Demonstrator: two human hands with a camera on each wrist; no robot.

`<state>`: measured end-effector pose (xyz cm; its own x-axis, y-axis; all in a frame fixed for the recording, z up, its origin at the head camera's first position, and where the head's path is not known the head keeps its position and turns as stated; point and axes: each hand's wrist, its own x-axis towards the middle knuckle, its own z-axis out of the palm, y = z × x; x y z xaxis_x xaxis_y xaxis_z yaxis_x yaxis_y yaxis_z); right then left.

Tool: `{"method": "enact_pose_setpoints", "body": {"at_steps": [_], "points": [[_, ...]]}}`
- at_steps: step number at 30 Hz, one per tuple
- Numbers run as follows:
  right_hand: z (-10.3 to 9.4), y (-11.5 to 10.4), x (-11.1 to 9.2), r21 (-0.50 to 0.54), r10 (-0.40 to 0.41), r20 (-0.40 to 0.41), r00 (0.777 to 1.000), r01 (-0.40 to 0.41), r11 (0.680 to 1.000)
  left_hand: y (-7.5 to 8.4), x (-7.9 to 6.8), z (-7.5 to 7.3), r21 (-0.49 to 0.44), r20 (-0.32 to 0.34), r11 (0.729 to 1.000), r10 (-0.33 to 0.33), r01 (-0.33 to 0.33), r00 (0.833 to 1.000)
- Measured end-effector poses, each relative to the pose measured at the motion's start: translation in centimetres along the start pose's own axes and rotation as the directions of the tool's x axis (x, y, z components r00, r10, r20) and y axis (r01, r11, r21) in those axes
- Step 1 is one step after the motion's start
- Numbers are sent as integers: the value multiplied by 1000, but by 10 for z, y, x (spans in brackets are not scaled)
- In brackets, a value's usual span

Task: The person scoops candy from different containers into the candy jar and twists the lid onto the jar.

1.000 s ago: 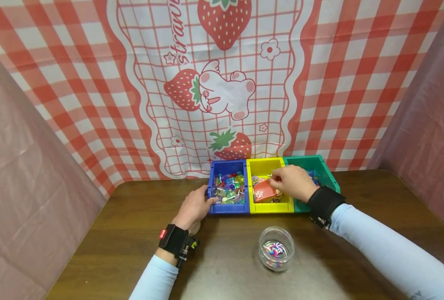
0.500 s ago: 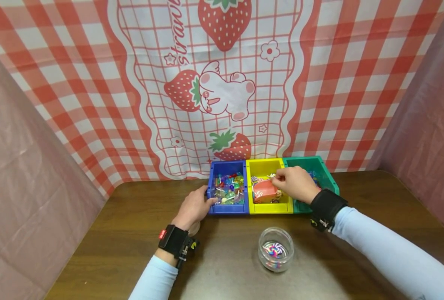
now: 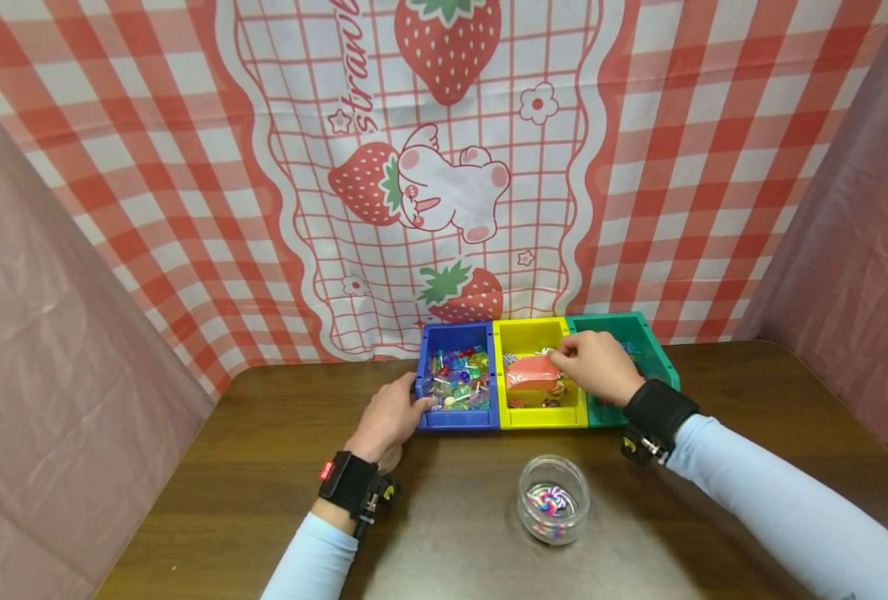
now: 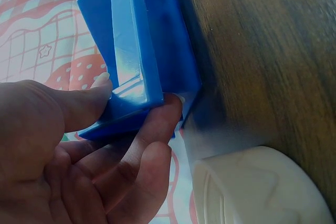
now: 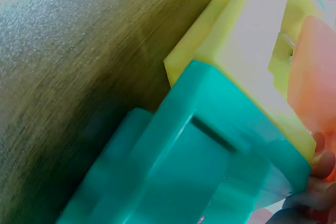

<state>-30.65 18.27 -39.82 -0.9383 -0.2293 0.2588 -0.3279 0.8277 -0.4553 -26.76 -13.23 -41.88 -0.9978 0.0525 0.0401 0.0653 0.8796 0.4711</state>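
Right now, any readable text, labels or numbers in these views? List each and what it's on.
"straw", cut off by the top edge: red script running up the red-and-white checked strawberry backdrop cloth.
Red tag on the black left wrist strap: any print too small to read.
Blue, yellow and green plastic bins, clear glass jar: no lettering visible.

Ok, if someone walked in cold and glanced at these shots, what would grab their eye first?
Probably the row of three bright bins at the table's back edge: blue bin, yellow bin and green bin. The right hand pinches a pink packet over the yellow one; the left hand grips the blue one's corner. Nearer, a glass jar holds a swirled candy.
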Motion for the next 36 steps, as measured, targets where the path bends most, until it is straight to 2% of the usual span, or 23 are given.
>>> {"method": "enact_pose_setpoints", "body": {"at_steps": [4, 8, 10, 14, 17, 19, 22, 26, 29, 32, 36], "points": [[-1, 0, 0, -23, -6, 4, 1000, 6, 1000, 0, 0, 0, -1, 1, 1000, -2, 2, 1000], [-3, 1, 1, -127, -50, 7, 999, 50, 991, 0, 0, 0, -2, 3, 1000, -2, 2, 1000], [-4, 1, 3, -202, -94, 15, 995, 95, 975, 0, 0, 0, -1, 3, 1000, -5, 5, 1000], [-3, -1, 7, -335, -200, 50, 979, 205, 920, 0, 1, 0, -1, 3, 1000, -12, 12, 1000], [0, -5, 8, -372, -250, 82, 965, 262, 890, 0, 1, 1, -5, 7, 1000, -16, 16, 1000], [3, -9, 9, -371, -266, 96, 959, 282, 885, 0, 2, 1, -5, 8, 1000, -18, 18, 1000], [5, -14, 9, -362, -240, 103, 965, 261, 895, -1, 2, 1, -4, 9, 1000, -16, 16, 1000], [5, -19, 8, -344, -134, 98, 986, 160, 925, 0, 1, -1, -5, 11, 1000, -17, 17, 1000], [6, -21, 7, -349, -80, 92, 993, 107, 931, 0, 1, -1, -11, 11, 1000, -17, 17, 1000], [8, -21, 7, -377, -89, 72, 993, 109, 920, 0, 1, -1, -9, 4, 1000, -1, 2, 1000], [12, -19, 7, -424, -153, 19, 988, 146, 894, 0, 1, 1, -11, -8, 1000, 14, -14, 1000]]}}
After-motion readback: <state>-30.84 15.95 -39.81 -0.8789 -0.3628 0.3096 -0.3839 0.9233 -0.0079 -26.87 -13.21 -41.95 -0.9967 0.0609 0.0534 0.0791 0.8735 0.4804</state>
